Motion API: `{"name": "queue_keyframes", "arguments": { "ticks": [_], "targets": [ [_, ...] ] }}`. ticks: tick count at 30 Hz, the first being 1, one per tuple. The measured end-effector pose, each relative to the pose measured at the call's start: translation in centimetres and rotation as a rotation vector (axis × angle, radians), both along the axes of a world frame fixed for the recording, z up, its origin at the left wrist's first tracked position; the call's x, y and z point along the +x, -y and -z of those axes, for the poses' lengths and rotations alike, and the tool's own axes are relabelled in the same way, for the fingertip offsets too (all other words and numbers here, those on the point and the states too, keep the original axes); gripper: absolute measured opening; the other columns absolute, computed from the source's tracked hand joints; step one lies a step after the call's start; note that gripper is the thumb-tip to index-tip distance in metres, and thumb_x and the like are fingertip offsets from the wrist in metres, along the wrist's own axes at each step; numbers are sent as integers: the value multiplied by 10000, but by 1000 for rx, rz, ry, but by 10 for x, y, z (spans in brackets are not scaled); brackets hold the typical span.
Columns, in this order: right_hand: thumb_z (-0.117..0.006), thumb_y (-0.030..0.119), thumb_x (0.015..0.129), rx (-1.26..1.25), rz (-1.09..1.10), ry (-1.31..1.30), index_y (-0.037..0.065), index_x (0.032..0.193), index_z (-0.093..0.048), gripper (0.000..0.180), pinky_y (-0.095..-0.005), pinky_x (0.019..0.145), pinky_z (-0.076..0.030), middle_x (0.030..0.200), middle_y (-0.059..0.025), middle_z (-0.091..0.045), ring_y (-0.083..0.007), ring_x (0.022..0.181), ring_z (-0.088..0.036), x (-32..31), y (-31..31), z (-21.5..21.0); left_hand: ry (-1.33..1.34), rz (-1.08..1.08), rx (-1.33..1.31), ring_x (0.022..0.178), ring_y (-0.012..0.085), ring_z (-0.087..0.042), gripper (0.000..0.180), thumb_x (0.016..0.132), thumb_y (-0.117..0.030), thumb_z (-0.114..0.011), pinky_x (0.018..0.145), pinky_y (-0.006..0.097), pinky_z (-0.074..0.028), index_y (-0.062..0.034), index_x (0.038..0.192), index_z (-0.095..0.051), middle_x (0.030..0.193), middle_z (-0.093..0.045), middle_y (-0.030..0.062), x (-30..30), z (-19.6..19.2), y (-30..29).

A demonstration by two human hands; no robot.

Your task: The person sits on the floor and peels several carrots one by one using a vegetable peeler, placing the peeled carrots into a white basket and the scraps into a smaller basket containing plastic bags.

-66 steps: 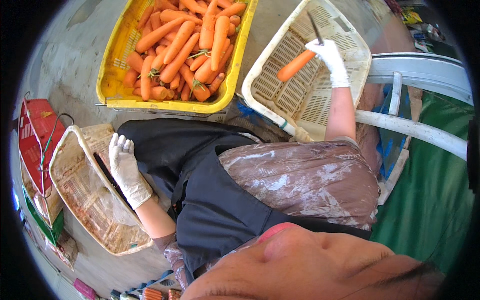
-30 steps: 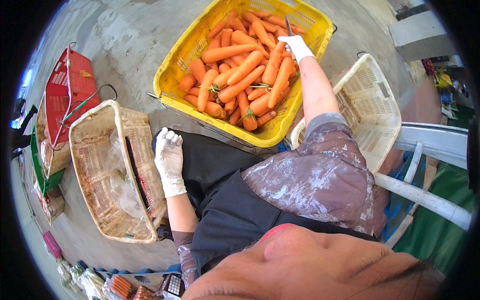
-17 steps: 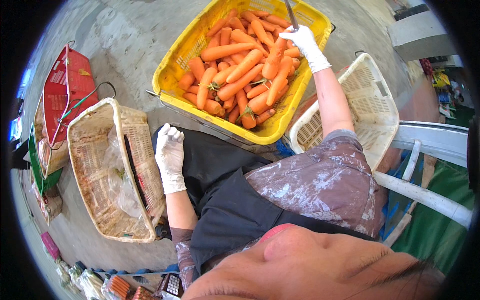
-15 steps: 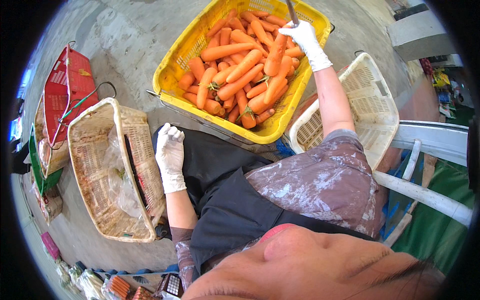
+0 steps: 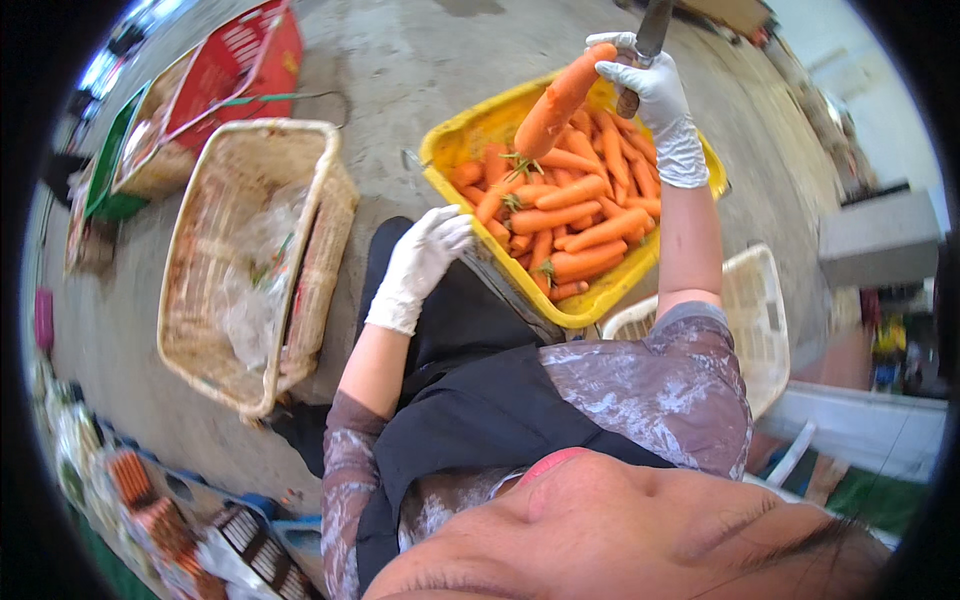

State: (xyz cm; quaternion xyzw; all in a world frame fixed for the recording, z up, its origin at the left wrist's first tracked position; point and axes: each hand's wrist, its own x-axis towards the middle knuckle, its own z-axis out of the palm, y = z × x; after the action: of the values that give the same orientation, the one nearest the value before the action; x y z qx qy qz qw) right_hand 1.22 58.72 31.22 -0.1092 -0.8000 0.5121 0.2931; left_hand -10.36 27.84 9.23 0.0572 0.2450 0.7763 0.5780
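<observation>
Landmark: the yellow crate point(image 5: 470, 135), a box with low walls that sits on the grey concrete floor point(image 5: 400, 60).
Right hand: the right hand point(image 5: 650, 85) wears a white glove and is lifted above the far side of the yellow crate. Its fingers are shut around a knife point(image 5: 645, 40) and a carrot.
Carrot: the carrot point(image 5: 560, 100) is big, orange and a bit dusty. It hangs in the air over the crate, tilted, thick end up by the glove.
Left hand: the left hand point(image 5: 420, 265), also in a white glove, rests at the near corner of the crate. Its fingers are loosely curled and hold nothing.
In the crate: many more carrots point(image 5: 570, 215) lie in a pile, some with green stubs.
Edges and room: bare floor lies open beyond the crate. A woven basket point(image 5: 320, 230) stands just left of the crate, with a narrow gap of floor between. A white basket point(image 5: 760, 320) sits close on the near right side.
Further left: a red basket point(image 5: 240, 60) stands past the woven one.
Room: dusty floor, with bright light.
</observation>
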Motion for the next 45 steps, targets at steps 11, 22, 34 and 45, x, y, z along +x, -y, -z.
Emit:
{"name": "queue_keyframes", "arguments": {
  "ticks": [11,22,34,45],
  "targets": [
    [-639,-82,745,25,-714,44,85,1035,-683,338,-163,474,-369,1033,7,-682,1,590,-451,-140,170,-5,51,-678,-11,1085,199,-554,536,840,-433,-686,929,348,-440,-90,1223,-538,1159,-594,51,-96,-48,107],
    [-700,49,741,-390,-710,43,44,1035,-690,294,-202,566,-418,899,3,-666,-52,690,-532,-259,298,144,-292,-1214,-293,871,80,-543,319,817,-98,-662,719,243,-390,-145,1126,-601,1035,-619,-46,-145,-27,285],
    [-690,166,813,-723,-497,278,31,1059,-680,281,-231,614,-438,877,-28,-684,-100,728,-625,-266,357,246,-293,-1262,47,1155,263,-539,508,738,98,-567,1021,387,-410,-31,1228,-529,1219,-585,108,-125,25,314],
    [-675,178,813,-822,-667,355,18,1036,-686,275,-213,546,-441,788,-21,-656,-102,647,-594,-284,350,261,-138,-1331,126,1256,275,-454,620,688,136,-489,1103,442,-327,-30,1286,-477,1342,-494,123,-123,56,308]
  ]
}}
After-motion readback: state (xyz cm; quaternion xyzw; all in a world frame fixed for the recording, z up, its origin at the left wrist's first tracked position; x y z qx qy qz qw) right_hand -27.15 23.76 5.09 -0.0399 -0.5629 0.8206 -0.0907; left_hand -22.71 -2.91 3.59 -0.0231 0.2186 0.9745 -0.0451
